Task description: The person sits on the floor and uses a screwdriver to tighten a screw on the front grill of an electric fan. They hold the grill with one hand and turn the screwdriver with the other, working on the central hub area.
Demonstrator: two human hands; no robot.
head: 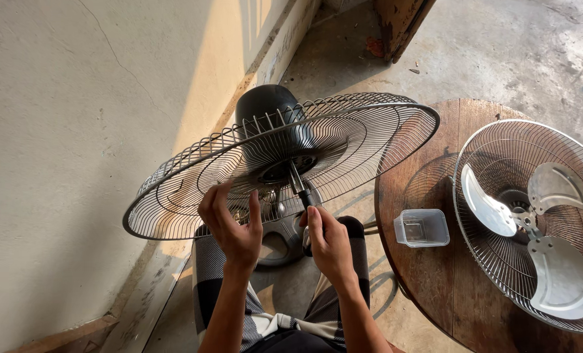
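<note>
Left hand [229, 225] raised, fingers loosely spread, tips against the wires of the rear grille [285, 160]; not closed on anything. Right hand [327, 238] just beside it, thumb and fingers pinched narrow on the motor shaft [299, 184] at the grille's centre. Grille tilted, mounted on a black motor housing [265, 108], above the person's knees. Fan base [278, 238] on the floor beneath. To the right, a round wooden table [422, 287] bears a small clear plastic tub [422, 227] and a second grille [533, 222] with a three-blade metal propeller [539, 242].
</note>
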